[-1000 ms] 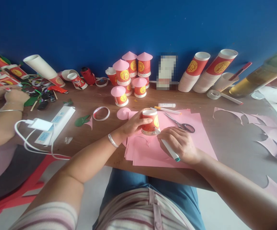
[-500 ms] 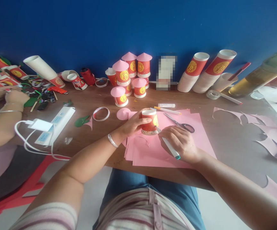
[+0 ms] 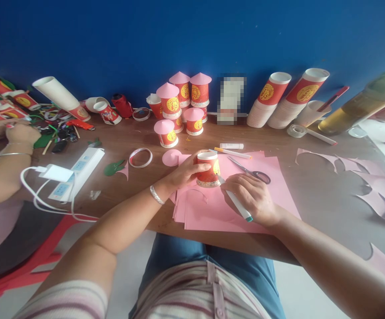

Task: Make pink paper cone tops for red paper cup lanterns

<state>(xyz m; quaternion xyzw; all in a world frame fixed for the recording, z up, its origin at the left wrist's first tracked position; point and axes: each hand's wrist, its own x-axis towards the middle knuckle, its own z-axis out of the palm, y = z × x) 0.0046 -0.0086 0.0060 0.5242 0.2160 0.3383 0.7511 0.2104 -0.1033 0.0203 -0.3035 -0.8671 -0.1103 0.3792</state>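
A brown wooden counter (image 3: 126, 135) fronts a blue wall (image 3: 192, 35). At its back edge, toward the left, leans a white-and-red paper-cup stack (image 3: 57, 95). Nearer the front edge, the left hand (image 3: 186, 172) grips a red-and-gold paper cup (image 3: 204, 177) over pink paper sheets (image 3: 201, 215); the right hand (image 3: 250, 197) pinches a white, teal-ended marker (image 3: 235, 204), its tip's contact with the cup unclear. Near the right edge, a tall bottle of amber liquid (image 3: 342, 114) is cut off.

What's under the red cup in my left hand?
Pink paper sheets lie below the red cup in your left hand. The cup covers the patch directly beneath, so I can't see anything there or tell whether it touches the paper.
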